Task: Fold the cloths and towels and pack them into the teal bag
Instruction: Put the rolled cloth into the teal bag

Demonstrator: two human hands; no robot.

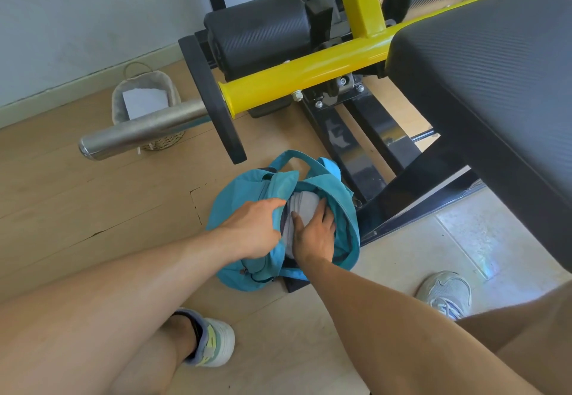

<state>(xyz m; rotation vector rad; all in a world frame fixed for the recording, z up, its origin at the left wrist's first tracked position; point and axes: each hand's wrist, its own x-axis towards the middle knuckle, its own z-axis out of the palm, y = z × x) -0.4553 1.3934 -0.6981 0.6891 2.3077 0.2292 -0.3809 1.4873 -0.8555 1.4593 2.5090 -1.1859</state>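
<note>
The teal bag (247,187) lies open on the wooden floor below the weight machine. A folded grey towel (305,205) sits inside its opening, partly covered. My left hand (257,224) grips the left edge of the bag's opening, fingers curled over the fabric. My right hand (315,233) rests flat on the grey towel inside the bag, fingers spread and pressing down. The lower part of the towel is hidden by my right hand.
A yellow and black weight machine (309,66) with a steel bar (139,131) stands just behind the bag. Its black padded bench (495,79) fills the right side. A woven basket (145,100) with white paper stands at the wall. My two shoes flank the bag.
</note>
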